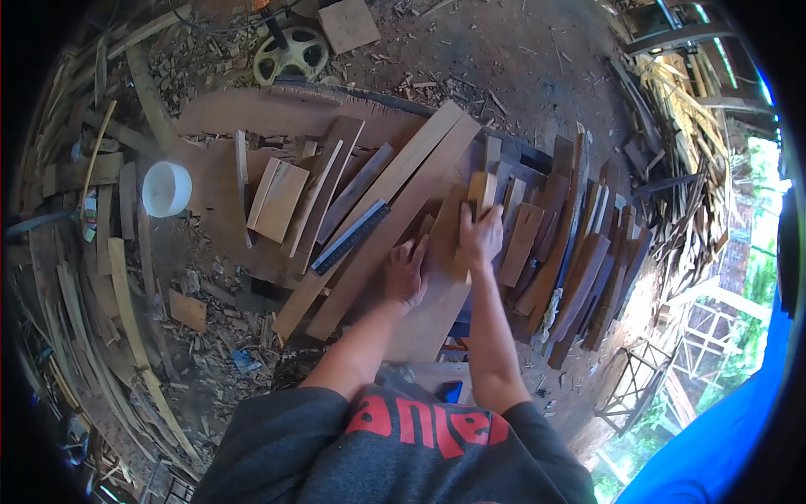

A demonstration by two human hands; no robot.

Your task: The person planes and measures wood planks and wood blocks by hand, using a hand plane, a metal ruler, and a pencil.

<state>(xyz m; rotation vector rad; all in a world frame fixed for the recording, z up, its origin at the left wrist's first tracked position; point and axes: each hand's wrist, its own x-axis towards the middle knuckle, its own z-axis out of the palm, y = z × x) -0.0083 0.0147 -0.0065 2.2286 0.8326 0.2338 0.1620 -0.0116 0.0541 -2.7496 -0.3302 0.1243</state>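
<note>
My right hand (481, 237) is closed around a light wooden block (482, 189), which stands against a short wooden board (449, 220). To the left, my left hand (407, 273) lies with its fingers stretched over a wide wooden board (432, 323); its fingertips reach a small wood piece (426, 225). A dark ruler with markings (351, 238) rests on the long planks (411, 164) left of my hands. Part of the short board is hidden by my right hand and forearm.
Several cut wood pieces lie left of the planks, including a short board (281, 197). More boards (579, 277) are lined up on the right. A white bucket (166, 189) is at the left. A spoked wheel (290, 57) stands beyond the table, on ground strewn with wood chips.
</note>
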